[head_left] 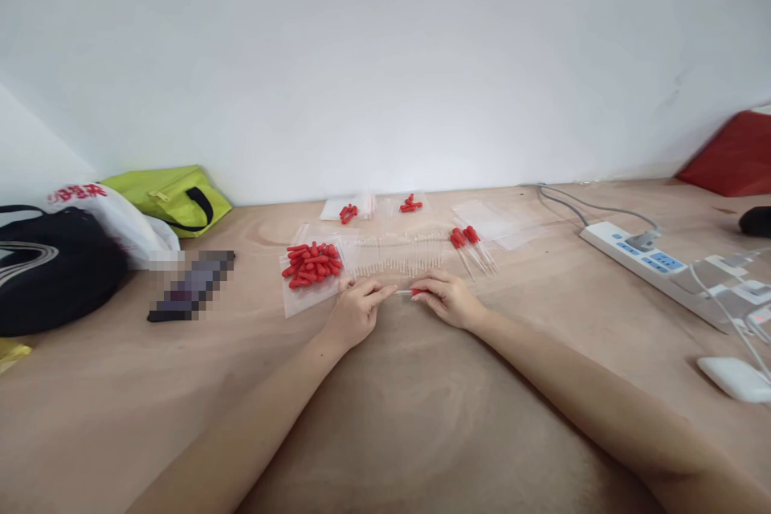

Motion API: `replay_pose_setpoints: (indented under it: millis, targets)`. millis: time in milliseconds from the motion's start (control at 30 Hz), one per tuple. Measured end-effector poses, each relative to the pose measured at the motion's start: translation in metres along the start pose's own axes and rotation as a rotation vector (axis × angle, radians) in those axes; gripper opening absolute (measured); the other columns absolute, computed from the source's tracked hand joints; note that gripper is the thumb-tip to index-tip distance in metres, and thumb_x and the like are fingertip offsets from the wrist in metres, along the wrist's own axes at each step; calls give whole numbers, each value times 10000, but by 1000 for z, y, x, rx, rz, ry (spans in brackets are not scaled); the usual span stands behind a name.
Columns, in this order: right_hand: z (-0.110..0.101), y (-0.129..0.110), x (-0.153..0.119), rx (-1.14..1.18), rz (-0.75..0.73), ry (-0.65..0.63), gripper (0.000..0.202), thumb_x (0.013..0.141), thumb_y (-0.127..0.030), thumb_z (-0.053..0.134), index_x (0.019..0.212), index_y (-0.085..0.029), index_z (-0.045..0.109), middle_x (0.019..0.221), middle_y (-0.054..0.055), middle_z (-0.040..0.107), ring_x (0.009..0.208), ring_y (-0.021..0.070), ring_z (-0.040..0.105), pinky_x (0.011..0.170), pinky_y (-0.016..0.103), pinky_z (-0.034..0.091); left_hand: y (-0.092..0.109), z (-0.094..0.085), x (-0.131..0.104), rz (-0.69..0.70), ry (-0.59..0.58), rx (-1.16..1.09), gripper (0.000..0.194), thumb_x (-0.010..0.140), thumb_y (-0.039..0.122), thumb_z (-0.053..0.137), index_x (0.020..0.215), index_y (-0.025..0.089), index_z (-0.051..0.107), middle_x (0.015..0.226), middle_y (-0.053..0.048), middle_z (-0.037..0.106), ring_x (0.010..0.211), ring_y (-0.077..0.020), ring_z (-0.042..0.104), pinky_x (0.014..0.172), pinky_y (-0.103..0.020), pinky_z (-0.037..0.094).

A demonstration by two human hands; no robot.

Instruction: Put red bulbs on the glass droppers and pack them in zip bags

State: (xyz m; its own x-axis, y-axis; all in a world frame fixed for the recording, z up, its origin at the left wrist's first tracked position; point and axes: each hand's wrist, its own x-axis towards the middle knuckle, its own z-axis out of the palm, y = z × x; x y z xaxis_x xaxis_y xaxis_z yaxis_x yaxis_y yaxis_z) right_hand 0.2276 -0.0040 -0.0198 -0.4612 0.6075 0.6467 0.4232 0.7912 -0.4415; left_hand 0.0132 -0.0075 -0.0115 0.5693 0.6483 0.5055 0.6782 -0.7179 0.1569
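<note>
And here we are, both hands meeting at the middle of the table (pixel 409 418), a thin stick (pixel 403 292) spanning them, on the near side of the row of loose sticks (pixel 422 255). Our left hand (pixel 355 313) has thumb and fingers drawn together at the stick's left end; our right hand (pixel 450 299) pinches a red tip (pixel 417 291) at the other. How tightly, we can't tell. We judge this stick feather-light, stiff, likely to snap if bent, so we'd grip close to the red tip and keep any force straight. The tip looks smooth, perhaps rubbery, best taken around its body. Left, a pile of red pieces (pixel 310 265); right, some red-topped sticks (pixel 473 250).
</note>
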Motion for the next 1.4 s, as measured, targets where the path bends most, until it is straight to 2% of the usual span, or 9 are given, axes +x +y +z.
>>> replay_pose_setpoints:
  millis: [200,467,767,933,1267,1400]
  targets:
    - [2,3,-2,-51,-68,-4,168,850,-252,442,857,-173,590,797,61,607,747,143,558,690,294,457,0,1,0,15,-21,15,383,775,20,387,997,240,607,760,-2,614,714,-133,553,692,-322,250]
    - [0,1,-3,-26,-67,-55,169,848,-252,435,875,-165,578,781,58,560,724,131,536,657,255,463,1,1,1,8,-52,-19,383,765,16,387,990,231,610,759,-12,609,733,-141,547,681,-310,261]
    - [1,3,-2,-161,-108,-106,185,844,-294,449,852,-162,579,781,55,590,734,138,533,704,295,386,3,1,2,106,35,6,344,779,35,374,960,203,612,741,-19,615,718,-150,554,670,-312,264]
    - [0,1,-1,-218,-110,-156,197,849,-294,439,840,-159,582,776,48,606,746,136,534,714,300,340,9,0,3,116,39,12,305,796,64,371,920,195,617,771,-19,642,690,-141,562,668,-318,269]
    - [1,0,2,-165,-106,-180,197,849,-289,430,826,-165,581,769,55,606,732,146,535,706,307,364,13,2,4,77,13,-30,277,817,97,367,870,191,622,760,-25,665,692,-146,584,681,-329,293]
    - [1,1,6,-27,-19,-125,182,837,-298,454,859,-172,584,805,59,612,763,150,552,719,310,396,12,5,6,11,46,-73,238,844,154,385,885,192,616,782,-24,670,711,-148,600,693,-322,323]
